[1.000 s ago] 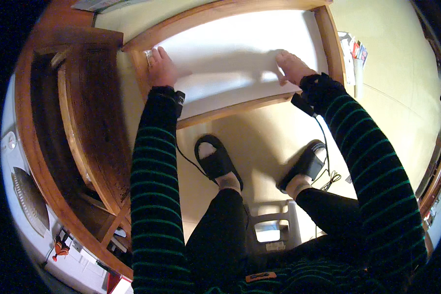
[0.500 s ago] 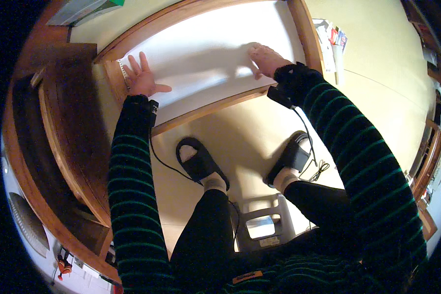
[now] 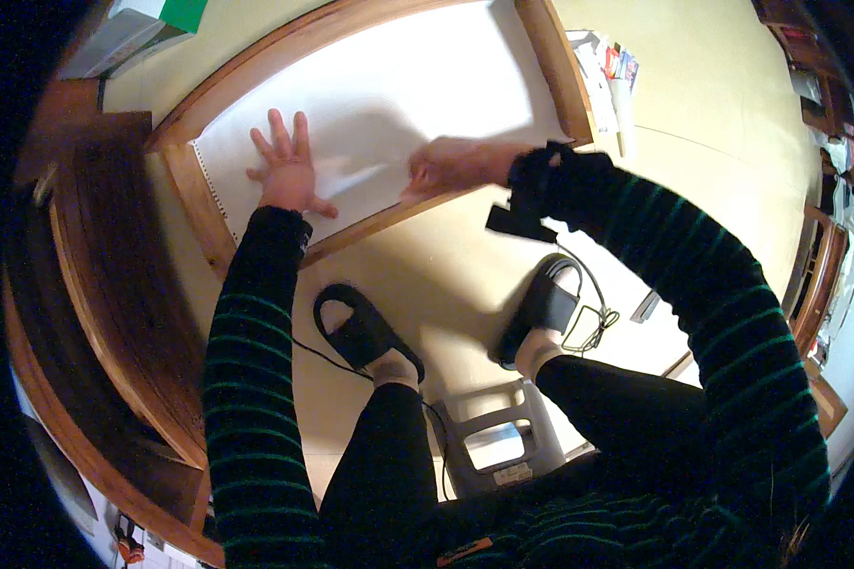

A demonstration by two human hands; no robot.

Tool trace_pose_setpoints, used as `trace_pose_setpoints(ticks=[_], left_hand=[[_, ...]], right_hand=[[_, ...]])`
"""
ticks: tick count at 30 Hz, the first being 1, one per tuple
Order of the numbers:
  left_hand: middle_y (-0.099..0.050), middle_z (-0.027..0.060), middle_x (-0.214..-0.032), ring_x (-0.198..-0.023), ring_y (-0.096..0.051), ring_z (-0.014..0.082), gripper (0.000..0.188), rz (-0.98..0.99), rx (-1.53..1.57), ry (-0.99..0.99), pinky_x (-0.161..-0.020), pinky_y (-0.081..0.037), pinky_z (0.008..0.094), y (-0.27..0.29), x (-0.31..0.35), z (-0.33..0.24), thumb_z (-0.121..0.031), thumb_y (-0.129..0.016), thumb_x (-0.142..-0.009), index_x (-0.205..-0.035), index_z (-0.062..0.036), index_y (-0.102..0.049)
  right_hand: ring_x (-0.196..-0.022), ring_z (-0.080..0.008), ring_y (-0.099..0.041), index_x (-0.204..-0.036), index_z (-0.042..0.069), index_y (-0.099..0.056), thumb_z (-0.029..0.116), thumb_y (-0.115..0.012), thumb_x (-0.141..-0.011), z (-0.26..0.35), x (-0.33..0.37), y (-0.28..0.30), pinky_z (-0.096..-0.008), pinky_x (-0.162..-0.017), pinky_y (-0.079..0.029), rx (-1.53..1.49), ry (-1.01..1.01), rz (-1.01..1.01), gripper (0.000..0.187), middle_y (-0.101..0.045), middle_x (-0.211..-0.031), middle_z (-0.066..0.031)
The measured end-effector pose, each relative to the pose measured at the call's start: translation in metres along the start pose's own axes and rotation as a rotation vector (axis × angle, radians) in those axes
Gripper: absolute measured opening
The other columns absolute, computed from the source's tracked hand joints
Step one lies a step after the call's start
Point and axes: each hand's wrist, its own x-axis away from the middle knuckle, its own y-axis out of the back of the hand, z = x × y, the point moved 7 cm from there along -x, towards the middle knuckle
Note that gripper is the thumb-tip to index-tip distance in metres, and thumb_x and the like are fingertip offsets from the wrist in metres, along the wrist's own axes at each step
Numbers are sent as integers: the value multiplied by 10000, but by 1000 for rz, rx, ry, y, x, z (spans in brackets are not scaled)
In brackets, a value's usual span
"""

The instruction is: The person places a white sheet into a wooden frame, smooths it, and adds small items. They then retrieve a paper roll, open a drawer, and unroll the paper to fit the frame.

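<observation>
Far left you've got dark wooden furniture [image 3: 114, 218], then the shallow wooden frame [image 3: 192, 204] on the floor [image 3: 731, 190]. The white sheet [image 3: 399, 71] lies inside it, spanning most of the space between the walls, with a row of small holes along its left edge, right beside the left wall

Handling, my read: paper or thin card, light, bendy, smooth enough to slide under a palm. Will crease or tear if you pinch hard or drag it over the wood; the holed strip looks like the weak line. Best hold is a plain edge or corner, flat fingers, or a broad palm press to smooth it. Can't tell if it's one layer or several

Your left hand [image 3: 290, 182] is palm down over the sheet's left part, fingers spread and holding nothing; looks like contact, can't confirm pressure. Sheet runs past those fingers on the far side and to the right, holed edge just to their left

Your right hand [image 3: 457, 163] is blurred, over the near side of the sheet by the near wall. Its fingers look bent inward; can't tell whether they grasp anything. Most of the sheet lies beyond them

Far right, outside the frame: papers [image 3: 593, 62] just beside the right wall
</observation>
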Motion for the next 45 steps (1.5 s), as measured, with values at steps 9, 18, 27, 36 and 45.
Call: trace_pose_setpoints(ticks=[9, 18, 27, 36, 45], left_hand=[[123, 229, -1575, -1412, -11, 543, 1366, 15, 149, 41, -1054, -270, 698, 7, 3, 3, -307, -941, -522, -1537, -118, -47], [-624, 172, -1127, -1043, -603, 375, 434, 74, 345, -492, -921, -485, 450, -11, 83, -72, -285, -700, -813, -1192, -87, -626], [-624, 116, -961, -872, -635, 366, 341, -154, 443, -427, -727, -522, 458, -9, 93, -83, -117, -585, -870, -1176, -250, -658], [-645, 117, -974, -900, -632, 361, 241, -116, 433, -420, -797, -507, 456, -5, 87, -85, -142, -624, -830, -1064, -146, -683], [-661, 118, -961, -919, -642, 337, 250, -117, 392, -387, -832, -513, 452, -18, 86, -80, -189, -596, -838, -1062, -152, -700]], right_hand=[[-942, -315, -655, -874, 36, -657, 89, -528, -855, 35, 18, -38, -429, -842, -521, 502, 96, -253, 141, -679, -877, -154], [-929, -289, -645, -852, 87, -687, 98, -564, -840, 29, 10, -40, -414, -831, -517, 482, 29, -393, 124, -667, -968, -134], [-882, -287, -681, -867, 112, -725, 123, -572, -849, 32, 12, -50, -385, -741, -565, 660, 119, -381, 155, -697, -909, -105], [-877, -349, -672, -858, 37, -699, 115, -600, -815, 18, 29, -27, -454, -749, -551, 609, 6, -245, 133, -692, -882, -166], [-931, -335, -640, -941, -10, -701, 671, -534, -864, -32, 123, 32, -458, -856, -524, 557, -430, 23, 705, -667, -909, -201]])
